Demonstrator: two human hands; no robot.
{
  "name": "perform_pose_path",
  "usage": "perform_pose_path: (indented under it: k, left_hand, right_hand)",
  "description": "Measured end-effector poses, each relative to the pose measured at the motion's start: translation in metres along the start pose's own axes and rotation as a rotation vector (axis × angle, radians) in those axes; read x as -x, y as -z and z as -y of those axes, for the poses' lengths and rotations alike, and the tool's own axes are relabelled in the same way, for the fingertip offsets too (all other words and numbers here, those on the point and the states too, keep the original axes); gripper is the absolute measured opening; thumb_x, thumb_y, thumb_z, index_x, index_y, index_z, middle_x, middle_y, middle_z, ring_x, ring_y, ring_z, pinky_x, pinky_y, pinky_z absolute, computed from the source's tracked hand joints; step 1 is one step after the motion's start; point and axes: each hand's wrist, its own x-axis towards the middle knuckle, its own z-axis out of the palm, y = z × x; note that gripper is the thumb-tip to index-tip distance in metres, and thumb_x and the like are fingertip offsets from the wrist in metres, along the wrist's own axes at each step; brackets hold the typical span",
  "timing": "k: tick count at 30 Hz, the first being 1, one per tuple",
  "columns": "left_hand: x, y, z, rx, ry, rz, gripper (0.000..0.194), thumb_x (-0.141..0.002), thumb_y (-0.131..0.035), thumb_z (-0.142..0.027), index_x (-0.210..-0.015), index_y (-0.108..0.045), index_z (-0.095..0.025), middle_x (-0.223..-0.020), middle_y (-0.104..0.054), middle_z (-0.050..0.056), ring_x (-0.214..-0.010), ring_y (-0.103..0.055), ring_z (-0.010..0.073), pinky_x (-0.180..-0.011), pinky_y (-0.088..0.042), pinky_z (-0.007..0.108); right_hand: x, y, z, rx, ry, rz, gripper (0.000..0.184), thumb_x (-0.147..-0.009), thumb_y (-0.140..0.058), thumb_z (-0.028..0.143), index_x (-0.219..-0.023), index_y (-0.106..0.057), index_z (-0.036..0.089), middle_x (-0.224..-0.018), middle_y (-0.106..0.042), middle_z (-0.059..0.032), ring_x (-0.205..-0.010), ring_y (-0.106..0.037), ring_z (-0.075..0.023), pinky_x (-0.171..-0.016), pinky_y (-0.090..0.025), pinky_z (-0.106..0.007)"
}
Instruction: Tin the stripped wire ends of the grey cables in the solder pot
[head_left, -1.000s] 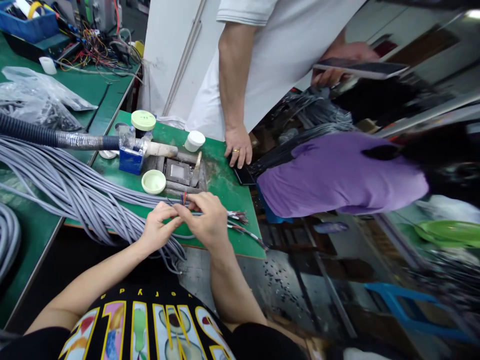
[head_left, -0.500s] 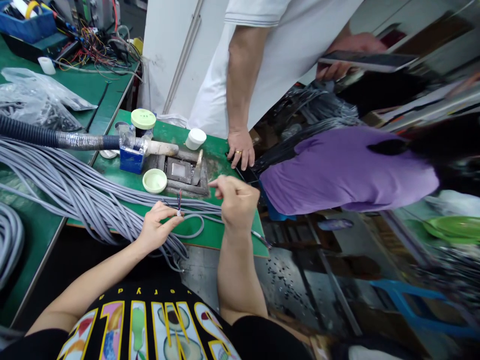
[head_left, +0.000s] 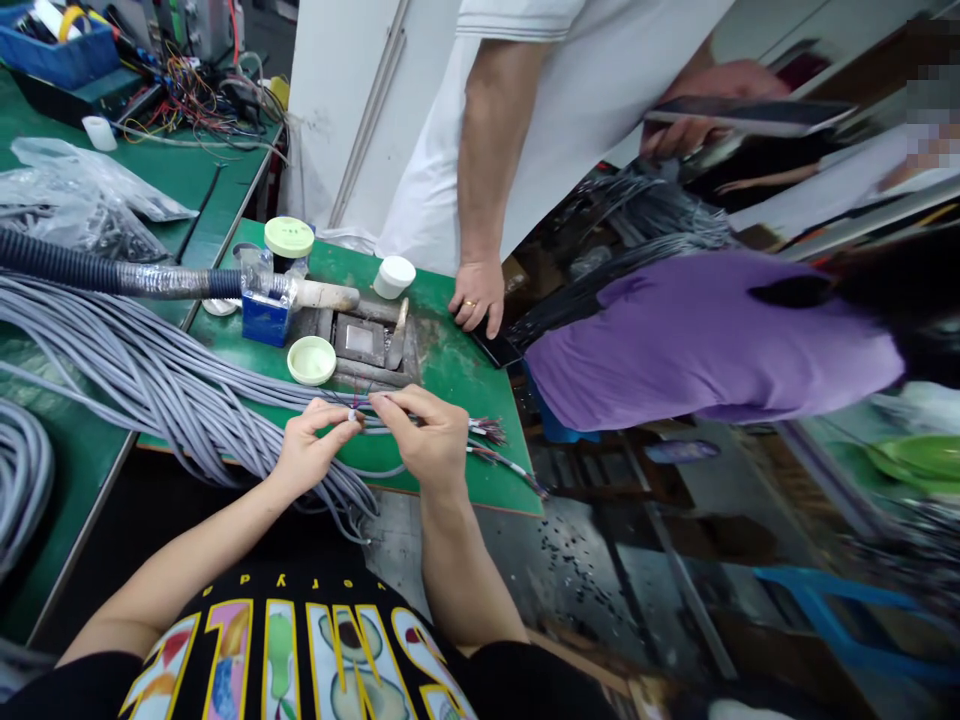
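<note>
The left hand (head_left: pixel 313 445) is closed in a pinch, thumb against forefinger, on a slim cable end with a whitish sheath (head_left: pixel 352 413), from which thin red and dark wires (head_left: pixel 356 396) stand up. That cable end is held just above the near side of a green flat surface (head_left: pixel 510 488), between the two hands. The right hand (head_left: pixel 431 430) is just beside it with its thumb and forefinger brought close together at the wires; whether it grips one of them is too small to tell. A thick bundle of smooth grey cables (head_left: pixel 172 375) runs in from the left and passes beneath the hands, and frayed multicoloured wire ends (head_left: pixel 489 430) lie to the right of the right hand. Beyond the hands are a shallow pale green round dish (head_left: pixel 311 360) and, just to its right, a grimy grey rectangular metal frame (head_left: pixel 409 372) around a square silvery plate (head_left: pixel 360 341). A small white round tub (head_left: pixel 394 277) stands behind the frame. Across the surface, a co-worker's hand (head_left: pixel 480 297) rests on a flat black object (head_left: pixel 501 352).
</note>
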Motion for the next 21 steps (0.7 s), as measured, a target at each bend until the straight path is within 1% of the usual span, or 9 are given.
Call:
perform_pose_path:
  k: [2,5,7,9,12,15,18,21]
  left_hand:
    - [-0.001,0.001,-0.001,0.086,0.092,-0.001,0.03,-0.072,-0.073,-0.049,-0.078,-0.078,-0.02,-0.073,-0.072,0.006,-0.073,-0.058,0.0176,-0.075,-0.045,0.033]
    - [-0.002,0.002,-0.001,0.317,0.245,0.014,0.035,-0.068,-0.077,-0.051,-0.082,-0.077,-0.018,-0.073,-0.072,0.005,-0.076,-0.062,0.0175,-0.08,-0.045,0.033]
    - [-0.003,0.004,0.001,0.482,0.338,0.014,0.036,-0.064,-0.08,-0.049,-0.081,-0.076,-0.017,-0.071,-0.071,0.004,-0.075,-0.063,0.0164,-0.079,-0.046,0.031]
    - [-0.004,0.006,0.001,0.598,0.404,0.023,0.035,-0.062,-0.082,-0.046,-0.08,-0.075,-0.016,-0.071,-0.07,0.004,-0.073,-0.063,0.0146,-0.074,-0.046,0.028]
    - [-0.004,0.01,0.001,0.707,0.457,0.063,0.033,-0.062,-0.083,-0.041,-0.079,-0.073,-0.015,-0.071,-0.068,0.003,-0.071,-0.062,0.0128,-0.072,-0.046,0.027]
    - [-0.004,0.012,-0.001,0.777,0.493,0.112,0.034,-0.061,-0.085,-0.04,-0.079,-0.072,-0.014,-0.067,-0.066,0.002,-0.067,-0.06,0.0116,-0.07,-0.046,0.027]
    - [-0.004,0.012,-0.004,0.816,0.524,0.142,0.036,-0.058,-0.086,-0.04,-0.078,-0.072,-0.014,-0.063,-0.063,0.001,-0.063,-0.057,0.0104,-0.067,-0.044,0.026]
    - [-0.004,0.013,-0.007,0.806,0.534,0.153,0.036,-0.058,-0.086,-0.04,-0.078,-0.071,-0.014,-0.062,-0.062,0.001,-0.061,-0.055,0.0109,-0.067,-0.044,0.027]
  right_hand:
    - [0.004,0.006,0.001,0.024,0.028,0.018,0.016,-0.08,-0.063,0.02,-0.066,-0.072,0.021,-0.059,-0.066,0.0012,-0.053,-0.056,-0.0121,-0.054,-0.046,-0.027]
    - [0.008,0.015,0.005,0.06,0.11,0.001,0.015,-0.08,-0.064,0.019,-0.069,-0.073,0.022,-0.064,-0.071,0.0002,-0.056,-0.06,-0.0136,-0.059,-0.049,-0.03]
    - [0.009,0.023,0.007,0.081,0.156,-0.01,0.014,-0.081,-0.063,0.018,-0.074,-0.074,0.023,-0.069,-0.073,-0.0006,-0.059,-0.063,-0.0149,-0.06,-0.051,-0.031]
    - [0.009,0.032,0.009,0.104,0.2,0.016,0.014,-0.082,-0.063,0.018,-0.078,-0.075,0.025,-0.071,-0.074,-0.0009,-0.061,-0.064,-0.0158,-0.061,-0.053,-0.032]
    - [0.006,0.044,0.009,0.133,0.289,0.109,0.014,-0.082,-0.064,0.017,-0.082,-0.075,0.025,-0.072,-0.074,-0.0009,-0.061,-0.065,-0.0159,-0.059,-0.053,-0.032]
    - [0.0,0.05,0.005,0.151,0.394,0.19,0.016,-0.083,-0.063,0.015,-0.088,-0.074,0.025,-0.075,-0.074,-0.0017,-0.064,-0.065,-0.0158,-0.059,-0.053,-0.031]
    - [-0.005,0.047,-0.001,0.173,0.524,0.243,0.021,-0.083,-0.063,0.014,-0.097,-0.073,0.025,-0.081,-0.074,-0.0036,-0.073,-0.066,-0.0168,-0.065,-0.055,-0.032]
    - [-0.006,0.038,-0.007,0.213,0.655,0.316,0.029,-0.085,-0.06,0.013,-0.107,-0.07,0.029,-0.097,-0.074,-0.0045,-0.092,-0.065,-0.0191,-0.078,-0.055,-0.036]
